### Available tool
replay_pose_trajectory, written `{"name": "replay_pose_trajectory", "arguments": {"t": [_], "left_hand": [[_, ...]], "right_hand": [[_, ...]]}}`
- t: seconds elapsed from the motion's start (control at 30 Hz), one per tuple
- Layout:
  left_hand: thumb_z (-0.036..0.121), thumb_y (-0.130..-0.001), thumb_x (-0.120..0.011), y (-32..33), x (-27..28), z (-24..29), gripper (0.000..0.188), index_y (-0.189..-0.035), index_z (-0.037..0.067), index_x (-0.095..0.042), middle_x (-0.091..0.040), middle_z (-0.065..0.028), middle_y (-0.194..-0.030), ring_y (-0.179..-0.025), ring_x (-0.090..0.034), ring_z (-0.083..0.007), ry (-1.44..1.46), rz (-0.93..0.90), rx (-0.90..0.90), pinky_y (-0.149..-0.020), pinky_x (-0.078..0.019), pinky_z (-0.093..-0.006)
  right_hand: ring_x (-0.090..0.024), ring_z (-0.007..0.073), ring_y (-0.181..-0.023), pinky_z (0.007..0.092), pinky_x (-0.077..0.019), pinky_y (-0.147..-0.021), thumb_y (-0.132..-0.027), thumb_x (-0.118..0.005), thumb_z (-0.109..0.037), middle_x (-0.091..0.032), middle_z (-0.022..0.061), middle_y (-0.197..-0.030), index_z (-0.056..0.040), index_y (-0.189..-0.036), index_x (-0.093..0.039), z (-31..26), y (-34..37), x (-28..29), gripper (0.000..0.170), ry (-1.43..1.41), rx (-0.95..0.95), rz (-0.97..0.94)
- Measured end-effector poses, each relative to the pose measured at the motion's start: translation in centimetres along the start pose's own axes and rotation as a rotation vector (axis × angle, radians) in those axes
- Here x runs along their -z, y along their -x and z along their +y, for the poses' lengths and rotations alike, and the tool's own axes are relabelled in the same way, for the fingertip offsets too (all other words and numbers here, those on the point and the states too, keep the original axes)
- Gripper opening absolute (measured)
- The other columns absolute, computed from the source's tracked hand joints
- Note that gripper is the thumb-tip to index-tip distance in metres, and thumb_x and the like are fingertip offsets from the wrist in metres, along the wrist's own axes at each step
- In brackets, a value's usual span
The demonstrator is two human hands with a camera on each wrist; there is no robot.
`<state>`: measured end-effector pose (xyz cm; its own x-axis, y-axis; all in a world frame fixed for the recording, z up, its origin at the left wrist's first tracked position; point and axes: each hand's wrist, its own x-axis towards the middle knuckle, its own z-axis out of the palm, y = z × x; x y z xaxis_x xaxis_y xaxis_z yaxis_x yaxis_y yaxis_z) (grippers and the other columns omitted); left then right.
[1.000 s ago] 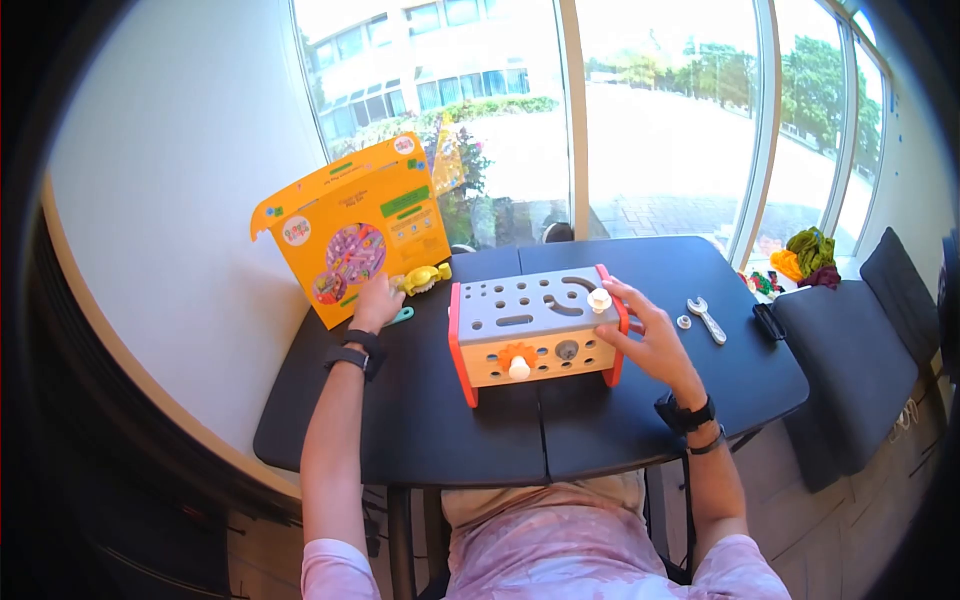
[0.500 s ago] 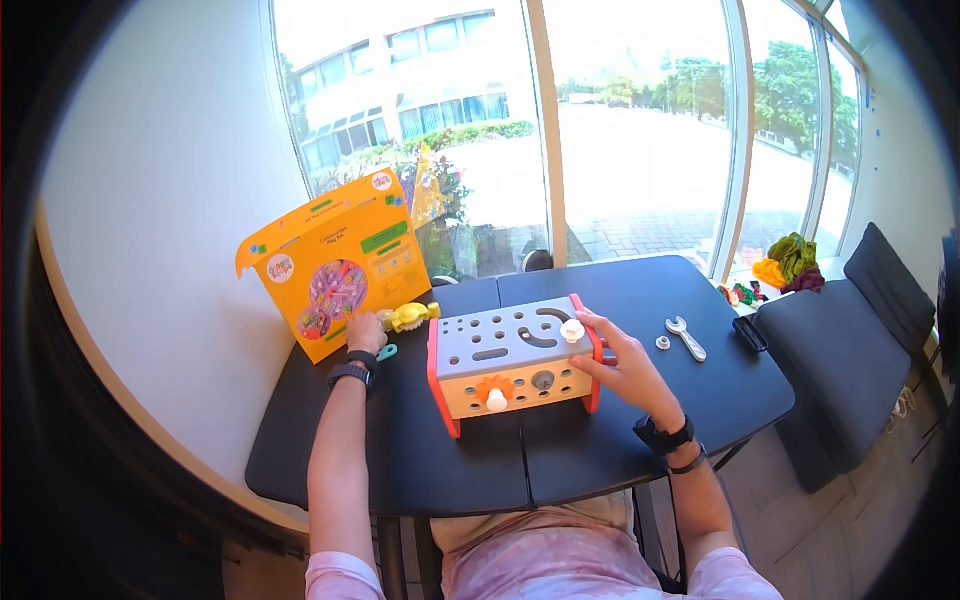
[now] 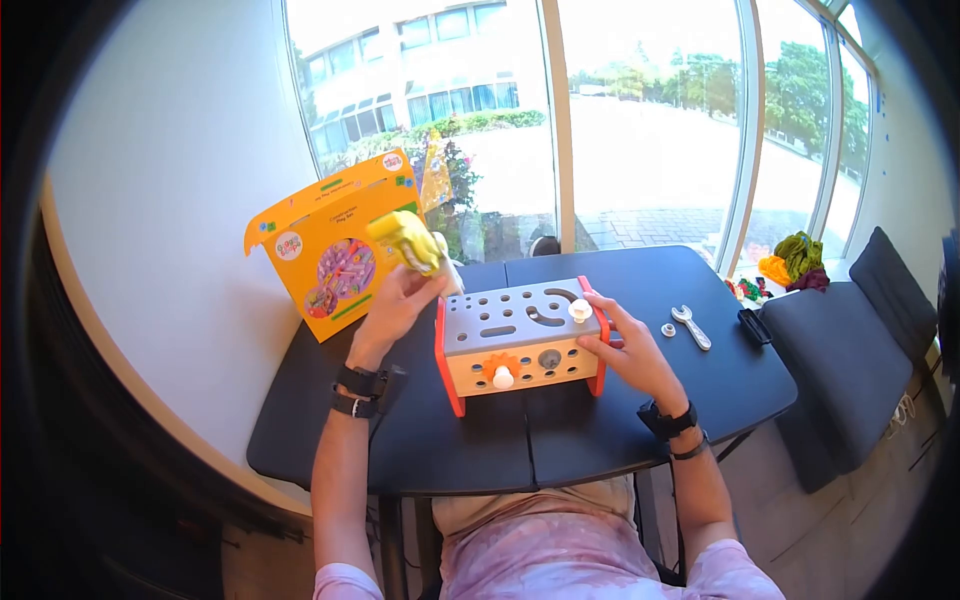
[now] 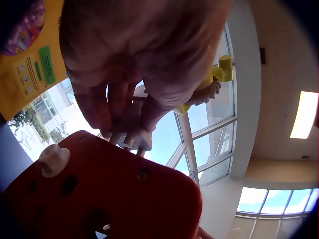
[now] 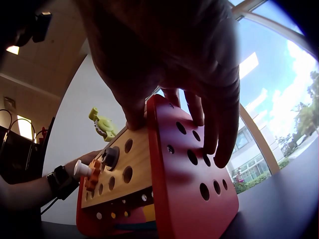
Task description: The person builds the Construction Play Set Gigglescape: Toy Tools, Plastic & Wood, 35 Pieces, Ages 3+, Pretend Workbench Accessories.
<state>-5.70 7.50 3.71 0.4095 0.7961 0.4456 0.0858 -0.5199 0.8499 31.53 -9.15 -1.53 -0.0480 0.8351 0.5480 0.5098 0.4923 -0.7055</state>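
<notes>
My left hand (image 3: 398, 310) grips a yellow toy saw (image 3: 405, 240) with a toothed disc, raised over the left end of the toy workbench (image 3: 515, 318). In the left wrist view the saw's pale base (image 4: 132, 134) points its pegs down, close over the edge of the red side panel (image 4: 119, 194). My right hand (image 3: 635, 350) holds the workbench's right end, thumb on the wooden front and fingers over the red side. A white screw (image 3: 580, 311) stands in the grey top. On the front sit an orange gear (image 3: 492, 366) with a white bolt and a grey bolt (image 3: 549, 359).
A toy wrench (image 3: 691, 327) and a small white nut (image 3: 668, 329) lie on the black table (image 3: 640, 440) to the right, near a black item (image 3: 755, 326). An orange box (image 3: 300, 210) stands back left. Windows lie behind; a dark chair (image 3: 840, 340) is at right.
My left hand has picked up the yellow saw from beside the box and lifted it rightward toward the workbench. My right hand keeps its hold on the workbench.
</notes>
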Motion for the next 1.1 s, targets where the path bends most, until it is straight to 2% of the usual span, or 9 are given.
{"name": "replay_pose_trajectory", "arguments": {"t": [0.13, 0.27, 0.37, 0.47, 0.67, 0.8, 0.9, 1.0, 1.1], "left_hand": [[0.018, -0.110, -0.078, -0.3, -1.4, -2.4, 0.041, -0.143, -0.001, -0.065, -0.075, -0.0034, -0.128, -0.113, -0.070, -0.0093, 0.059, -0.090, -0.105, -0.100, -0.0580, -0.0310], [0.013, -0.108, -0.077, -0.2, -1.1, -2.1, 0.040, -0.144, -0.002, -0.067, -0.077, -0.0088, -0.130, -0.121, -0.073, -0.0162, -0.161, -0.065, -0.089, -0.107, -0.0578, -0.0360], [0.010, -0.106, -0.077, 0.0, -0.9, -1.7, 0.041, -0.144, -0.001, -0.067, -0.078, -0.0103, -0.129, -0.121, -0.074, -0.0179, -0.181, -0.068, -0.092, -0.109, -0.0572, -0.0366], [0.008, -0.103, -0.078, 0.6, -1.0, -0.7, 0.041, -0.143, 0.000, -0.068, -0.079, -0.0119, -0.128, -0.121, -0.075, -0.0194, -0.326, -0.095, -0.220, -0.110, -0.0564, -0.0370], [0.011, -0.101, -0.079, 0.5, -0.8, 0.0, 0.042, -0.141, 0.001, -0.069, -0.080, -0.0117, -0.127, -0.121, -0.075, -0.0193, -0.357, -0.118, -0.154, -0.112, -0.0558, -0.0379], [0.019, -0.101, -0.085, 0.6, -1.3, -0.5, 0.048, -0.144, 0.002, -0.070, -0.081, -0.0082, -0.128, -0.121, -0.075, -0.0189, -0.203, -0.086, -0.112, -0.115, -0.0539, -0.0379], [0.025, -0.101, -0.086, 0.4, 0.0, 0.1, 0.056, -0.149, 0.003, -0.067, -0.079, -0.0110, -0.133, -0.125, -0.074, -0.0195, -0.324, -0.191, -0.101, -0.117, -0.0527, -0.0376], [0.029, -0.102, -0.086, 0.8, 2.6, -0.6, 0.064, -0.156, 0.003, -0.063, -0.074, -0.0141, -0.144, -0.134, -0.069, -0.0196, -0.199, -0.242, 0.022, -0.120, -0.0506, -0.0388], [0.030, -0.103, -0.083, 1.0, 6.0, -3.7, 0.068, -0.161, 0.004, -0.058, -0.067, -0.0171, -0.157, -0.145, -0.063, -0.0229, -0.054, -0.172, 0.089, -0.124, -0.0483, -0.0405]], "right_hand": [[-0.074, 0.0325, -0.130, 0.0436, -0.0621, -0.105, -0.103, -0.084, -0.027, -0.069, 0.0234, -0.151, -0.0057, -0.161, -0.056, -0.4, 0.1, 0.1, 0.068, -0.049, -0.061, -0.017], [-0.075, 0.0324, -0.128, 0.0427, -0.0625, -0.105, -0.103, -0.085, -0.027, -0.068, 0.0236, -0.151, -0.0054, -0.161, -0.055, -0.3, 0.0, 0.0, 0.068, -0.045, -0.033, -0.003], [-0.075, 0.0324, -0.129, 0.0429, -0.0623, -0.105, -0.104, -0.084, -0.027, -0.069, 0.0237, -0.151, -0.0053, -0.161, -0.055, -0.1, -0.1, -0.1, 0.068, -0.046, -0.013, 0.006], [-0.074, 0.0321, -0.129, 0.0432, -0.0622, -0.105, -0.104, -0.084, -0.027, -0.069, 0.0238, -0.151, -0.0052, -0.161, -0.055, 0.2, 0.0, -0.1, 0.068, -0.013, 0.010, 0.010], [-0.073, 0.0324, -0.132, 0.0428, -0.0621, -0.105, -0.104, -0.083, -0.027, -0.069, 0.0229, -0.151, -0.0054, -0.161, -0.056, -0.3, 0.0, -0.1, 0.067, -0.016, -0.039, 0.000], [-0.071, 0.0329, -0.135, 0.0427, -0.0606, -0.107, -0.104, -0.083, -0.027, -0.069, 0.0232, -0.152, -0.0061, -0.161, -0.055, -1.0, 0.1, 0.0, 0.067, -0.046, -0.097, -0.018], [-0.070, 0.0342, -0.136, 0.0432, -0.0589, -0.110, -0.105, -0.082, -0.027, -0.069, 0.0244, -0.152, -0.0058, -0.162, -0.055, 0.2, 0.1, -0.1, 0.067, 0.013, -0.013, -0.010], [-0.070, 0.0356, -0.138, 0.0439, -0.0570, -0.112, -0.105, -0.082, -0.026, -0.068, 0.0251, -0.152, -0.0051, -0.162, -0.054, -0.2, 0.2, 0.0, 0.067, 0.024, -0.052, -0.014], [-0.069, 0.0368, -0.138, 0.0443, -0.0565, -0.113, -0.105, -0.082, -0.026, -0.068, 0.0253, -0.152, -0.0042, -0.162, -0.054, -0.2, 0.0, 0.0, 0.067, 0.027, -0.031, -0.020]]}}
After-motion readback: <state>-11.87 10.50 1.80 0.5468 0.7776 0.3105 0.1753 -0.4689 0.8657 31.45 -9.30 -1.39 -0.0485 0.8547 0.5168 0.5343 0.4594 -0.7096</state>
